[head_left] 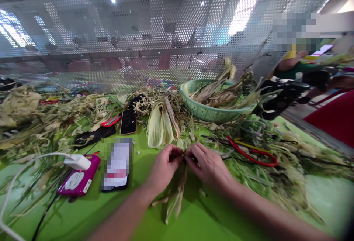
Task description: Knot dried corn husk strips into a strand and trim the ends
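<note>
My left hand [163, 167] and my right hand [208, 165] meet over the green table [116, 215], both pinched closed on the top of a bundle of dry corn husk strips [178, 193]. The strips hang down from my fingers toward me and rest on the table. Just beyond my hands lie pale green corn husks [160, 126].
A green plastic basket [207, 112] of husks stands behind. Phones [128, 121] and a blurred one [117, 165] lie to the left, beside a magenta power strip [79, 180] with a white plug. Red-handled scissors [254, 154] rest at right. Another person's arm [293, 64] shows at far right. A perforated metal screen [166, 38] backs the table.
</note>
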Demonstrator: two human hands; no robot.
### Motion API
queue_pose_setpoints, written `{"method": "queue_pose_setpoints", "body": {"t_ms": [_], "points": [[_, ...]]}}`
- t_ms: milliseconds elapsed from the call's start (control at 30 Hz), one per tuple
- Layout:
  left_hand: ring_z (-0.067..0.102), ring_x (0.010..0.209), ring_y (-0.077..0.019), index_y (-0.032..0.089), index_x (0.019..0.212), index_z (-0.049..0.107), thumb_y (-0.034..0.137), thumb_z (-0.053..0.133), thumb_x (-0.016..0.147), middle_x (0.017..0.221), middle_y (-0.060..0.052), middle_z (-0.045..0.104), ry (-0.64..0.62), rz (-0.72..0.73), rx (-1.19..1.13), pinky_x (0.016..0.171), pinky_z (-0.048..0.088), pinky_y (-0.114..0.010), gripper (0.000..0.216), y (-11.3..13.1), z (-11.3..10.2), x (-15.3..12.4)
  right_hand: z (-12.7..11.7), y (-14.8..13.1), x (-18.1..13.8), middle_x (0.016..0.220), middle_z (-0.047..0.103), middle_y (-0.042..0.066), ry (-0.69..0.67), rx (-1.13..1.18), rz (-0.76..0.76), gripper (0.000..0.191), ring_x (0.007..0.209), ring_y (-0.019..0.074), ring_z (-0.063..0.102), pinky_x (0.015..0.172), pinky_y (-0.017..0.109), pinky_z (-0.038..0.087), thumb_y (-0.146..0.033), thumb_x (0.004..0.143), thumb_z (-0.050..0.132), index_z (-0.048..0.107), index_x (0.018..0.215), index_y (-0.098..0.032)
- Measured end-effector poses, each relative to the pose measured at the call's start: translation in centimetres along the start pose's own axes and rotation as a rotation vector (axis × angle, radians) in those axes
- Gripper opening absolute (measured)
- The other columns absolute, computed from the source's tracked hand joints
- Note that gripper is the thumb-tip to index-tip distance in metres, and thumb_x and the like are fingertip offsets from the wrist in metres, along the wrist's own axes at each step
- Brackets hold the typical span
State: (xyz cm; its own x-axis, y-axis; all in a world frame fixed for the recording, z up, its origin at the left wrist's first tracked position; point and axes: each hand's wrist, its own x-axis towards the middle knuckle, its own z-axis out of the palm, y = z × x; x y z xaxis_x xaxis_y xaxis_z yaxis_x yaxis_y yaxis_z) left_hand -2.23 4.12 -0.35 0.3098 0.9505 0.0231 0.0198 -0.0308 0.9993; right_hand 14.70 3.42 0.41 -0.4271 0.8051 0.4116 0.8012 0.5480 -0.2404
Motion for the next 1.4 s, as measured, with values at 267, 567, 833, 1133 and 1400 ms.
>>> {"method": "queue_pose_setpoints", "body": {"t_ms": [267,567,833,1133,1400], "points": [[0.060,0.080,-0.0168,0.016,0.087,0.062,0.015,0.058,0.079,0.085,-0.005,0.065,-0.013,-0.026,0.059,0.079,0.047,-0.032,0.009,0.0,-0.1,0.1,-0.5,-0.6,0.1,0.082,0.057,0.005,-0.015,0.119,0.071,0.009,0.069,0.0162,0.054,0.061,0.027,0.045,-0.021,0.091,0.045,0.050,0.084,-0.020],[0.057,0.077,-0.0164,0.018,0.081,0.058,0.018,0.057,0.077,0.078,-0.002,0.061,0.066,-0.036,0.158,0.075,0.045,-0.030,0.003,1.2,-0.4,-0.1,-0.7,-0.1,0.0,0.079,0.062,0.002,-0.080,0.327,0.169,0.005,0.069,0.0158,0.058,0.063,0.026,0.044,-0.021,0.091,0.047,0.050,0.087,-0.021],[0.055,0.072,-0.0150,0.019,0.079,0.056,0.019,0.058,0.076,0.073,0.000,0.058,0.139,-0.052,0.158,0.070,0.043,-0.028,0.004,1.6,-1.3,-0.3,-1.8,0.1,0.4,0.085,0.065,0.003,-0.064,0.340,0.145,0.006,0.073,0.0162,0.060,0.065,0.026,0.046,-0.020,0.087,0.053,0.058,0.090,-0.021],[0.058,0.082,-0.0187,0.020,0.077,0.065,0.011,0.050,0.076,0.085,-0.004,0.065,0.086,0.054,0.380,0.078,0.043,-0.031,0.018,1.0,-2.0,0.0,-2.3,0.9,0.7,0.081,0.061,0.004,-0.038,0.361,0.154,0.011,0.073,0.0172,0.058,0.064,0.028,0.045,-0.023,0.087,0.055,0.061,0.079,-0.019],[0.056,0.077,-0.0172,0.018,0.083,0.063,0.028,0.058,0.080,0.081,-0.004,0.064,-0.043,-0.103,0.117,0.073,0.042,-0.029,0.011,2.0,-2.1,-0.5,-2.2,1.5,0.9,0.073,0.057,0.001,-0.055,0.554,0.271,0.023,0.070,0.0159,0.054,0.063,0.028,0.042,-0.032,0.085,0.058,0.054,0.066,-0.018]]}}
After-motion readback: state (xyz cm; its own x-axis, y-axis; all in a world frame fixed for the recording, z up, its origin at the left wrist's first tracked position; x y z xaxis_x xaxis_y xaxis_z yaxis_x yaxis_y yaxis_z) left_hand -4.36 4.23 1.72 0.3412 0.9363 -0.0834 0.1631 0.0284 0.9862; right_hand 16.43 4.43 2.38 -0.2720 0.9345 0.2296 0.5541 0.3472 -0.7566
